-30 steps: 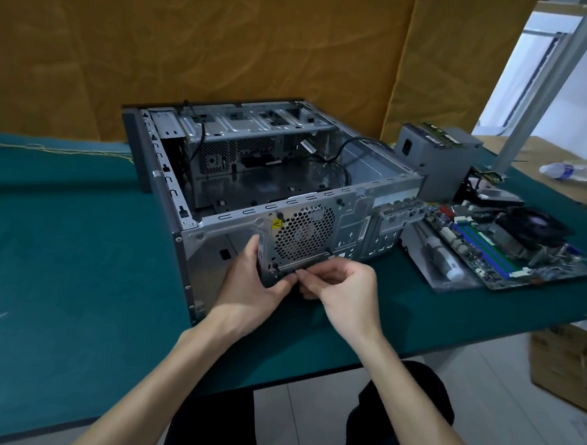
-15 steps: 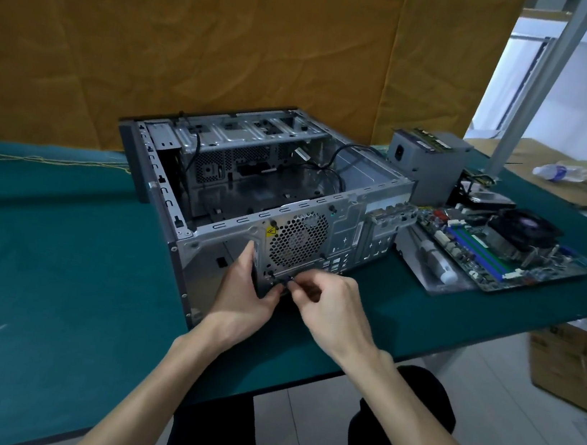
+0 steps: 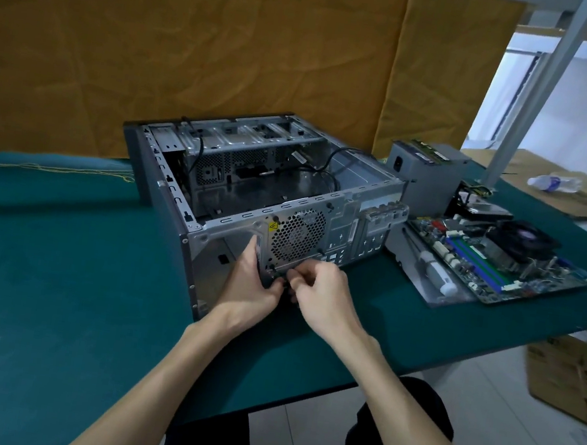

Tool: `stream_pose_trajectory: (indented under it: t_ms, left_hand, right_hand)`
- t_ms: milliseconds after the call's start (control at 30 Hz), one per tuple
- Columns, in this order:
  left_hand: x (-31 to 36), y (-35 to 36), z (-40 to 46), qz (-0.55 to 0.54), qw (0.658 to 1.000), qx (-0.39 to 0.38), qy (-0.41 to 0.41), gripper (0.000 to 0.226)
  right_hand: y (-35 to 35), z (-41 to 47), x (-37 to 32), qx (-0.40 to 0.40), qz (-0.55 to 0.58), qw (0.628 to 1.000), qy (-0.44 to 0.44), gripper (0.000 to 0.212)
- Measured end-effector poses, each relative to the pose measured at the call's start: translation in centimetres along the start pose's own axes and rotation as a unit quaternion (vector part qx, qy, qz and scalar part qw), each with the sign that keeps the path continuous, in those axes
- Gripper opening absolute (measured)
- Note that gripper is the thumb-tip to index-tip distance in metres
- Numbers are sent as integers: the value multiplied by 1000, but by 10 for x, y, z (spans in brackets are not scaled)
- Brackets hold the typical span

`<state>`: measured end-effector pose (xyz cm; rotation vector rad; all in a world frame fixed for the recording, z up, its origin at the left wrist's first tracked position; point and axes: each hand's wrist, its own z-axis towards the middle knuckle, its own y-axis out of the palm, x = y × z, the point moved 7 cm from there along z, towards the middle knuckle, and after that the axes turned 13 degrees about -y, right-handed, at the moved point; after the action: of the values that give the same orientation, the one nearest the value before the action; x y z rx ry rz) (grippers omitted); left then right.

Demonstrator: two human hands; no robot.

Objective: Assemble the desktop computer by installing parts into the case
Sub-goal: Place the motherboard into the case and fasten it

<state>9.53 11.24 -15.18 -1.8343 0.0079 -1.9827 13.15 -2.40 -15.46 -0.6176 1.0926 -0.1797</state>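
Green mat [image 3: 49, 282], case [image 3: 236, 191] near edge. Left hand [image 3: 250, 288] bracing fan grille [image 3: 295, 236], right hand [image 3: 324, 298] pinching something tiny, unclear what. Could slip, drop inside.

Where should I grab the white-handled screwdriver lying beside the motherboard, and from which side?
Grip the white-handled screwdriver by its thick white handle, coming from above. It lies flat, with the handle end nearer the table edge and the green motherboard close along its far side.

Grey case [image 3: 347, 207] w/ hex-mesh grille [image 3: 295, 237]; teal mat [image 3: 52, 264]; mustard cloth [image 3: 197, 39].
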Motion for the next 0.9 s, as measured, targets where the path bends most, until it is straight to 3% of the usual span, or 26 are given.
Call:
stream_pose_trajectory:
  t_ms: [100, 233, 300, 400, 533, 600, 700, 900]
  left_hand:
    - [1, 1, -3, -26, 1000, 18, 1, 59]
    - [-1, 3, -3, -32, 999, 31, -8, 52]
    - [-6, 4, -1, -22, 999, 31, -23, 57]
    - [-10, 4, 2, -8, 999, 27, -41, 58]
    - [-12, 4, 2, -6, 998, 34, -51, 57]
    - [-11, 4, 1, -6, 998, 36, -56, 58]
    - [-9, 4, 0, -3, 997, 34, -69, 62]
    - [-8, 3, 0, 6, 997, 32, -75, 69]
  right_hand:
    - [0, -3, 6, -11, 64, 998, 9, 23]
    - [-22, -10, 11, -5, 6, 1000, -14, 15]
    - [-59, -13, 14, 86, -94, 991, -41, 11]
    - [-120, -18, 25, 200, -282, 938, -38, 9]
    - [-157, -8, 73, 132, -429, 886, 120, 50]
    - [-159, -3, 93, 83, -443, 877, 170, 59]
    - [-161, 3, 104, 64, -469, 865, 167, 50]
    - [-160, -30, 83, 181, -320, 921, 129, 29]
